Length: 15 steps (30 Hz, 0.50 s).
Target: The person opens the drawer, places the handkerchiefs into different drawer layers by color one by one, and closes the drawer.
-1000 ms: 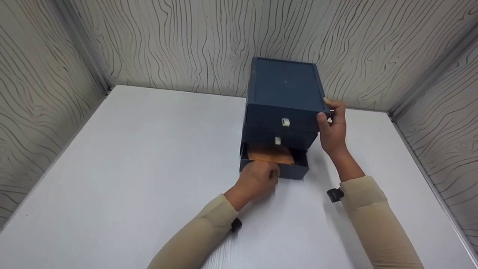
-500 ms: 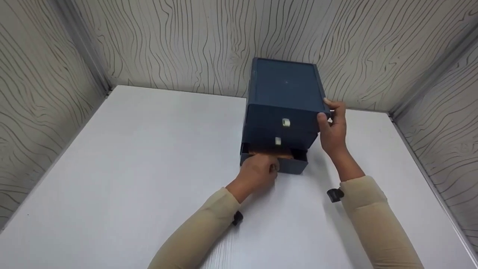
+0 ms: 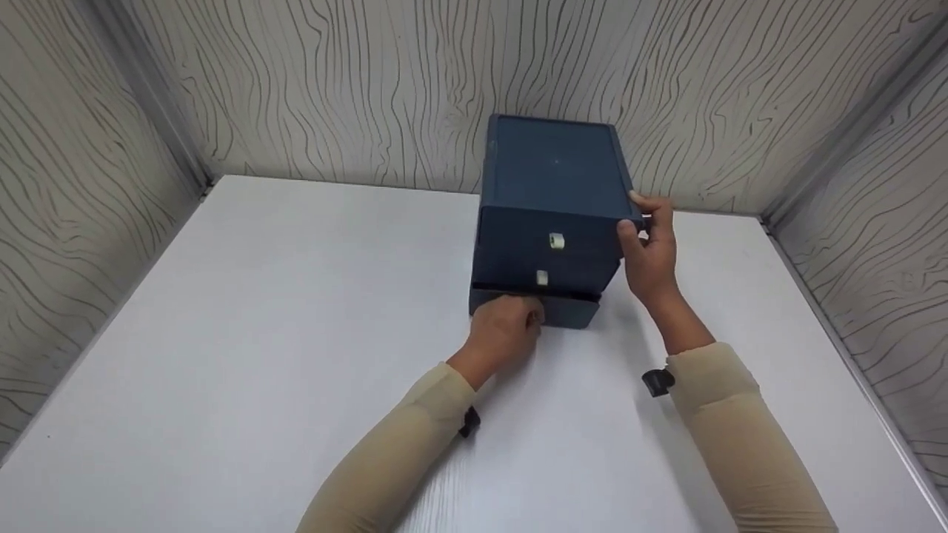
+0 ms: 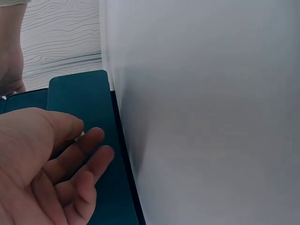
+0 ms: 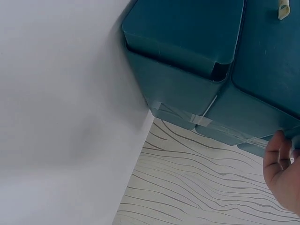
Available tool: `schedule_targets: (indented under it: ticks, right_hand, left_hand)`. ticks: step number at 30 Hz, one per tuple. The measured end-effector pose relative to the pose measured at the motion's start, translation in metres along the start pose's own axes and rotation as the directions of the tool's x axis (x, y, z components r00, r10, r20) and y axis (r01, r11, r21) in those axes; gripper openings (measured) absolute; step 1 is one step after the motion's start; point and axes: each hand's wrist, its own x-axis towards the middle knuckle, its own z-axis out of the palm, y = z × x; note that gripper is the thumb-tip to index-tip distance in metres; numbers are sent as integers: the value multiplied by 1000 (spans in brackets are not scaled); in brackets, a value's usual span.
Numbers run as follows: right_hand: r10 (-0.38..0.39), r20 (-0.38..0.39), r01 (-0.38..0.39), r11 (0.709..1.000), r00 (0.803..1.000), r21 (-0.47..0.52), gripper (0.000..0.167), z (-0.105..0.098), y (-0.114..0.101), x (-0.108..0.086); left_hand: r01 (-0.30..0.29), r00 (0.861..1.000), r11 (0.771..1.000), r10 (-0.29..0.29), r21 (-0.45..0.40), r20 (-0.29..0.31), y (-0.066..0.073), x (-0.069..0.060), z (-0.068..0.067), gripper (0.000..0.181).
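A dark blue drawer unit stands against the back wall, its drawers stacked, with small cream pulls on the upper two. Its bottom drawer sticks out slightly. At that drawer's front my left hand pinches a small cream pull, mostly hidden by the thumb and fingers. My right hand holds the unit's upper right front corner, thumb at the front and fingers along the side. In the right wrist view, the bottom drawer shows a narrow gap, and clear tape runs along the unit's side.
The unit rests on a white table. A wood-grain patterned wall rises right behind it, with similar walls at left and right. Black wrist-worn devices show at both sleeves.
My left hand has pushed the bottom drawer inward, away from me, until only a narrow gap shows. The orange item inside has gone out of sight. My right hand keeps its hold on the corner.
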Motion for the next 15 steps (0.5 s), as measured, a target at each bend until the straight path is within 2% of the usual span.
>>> schedule_targets:
  ticks: [6, 15]
  right_hand:
    - [-2, 11, 2, 1000, 1000, 0, 59, 0, 0, 1]
    - [-5, 2, 5, 1000, 1000, -19, 58, 0, -2, 1]
  left_hand:
    - [30, 999, 999, -30, -22, -12, -1, 6, 1, 13]
    - [21, 998, 999, -24, -50, -57, -1, 10, 6, 14]
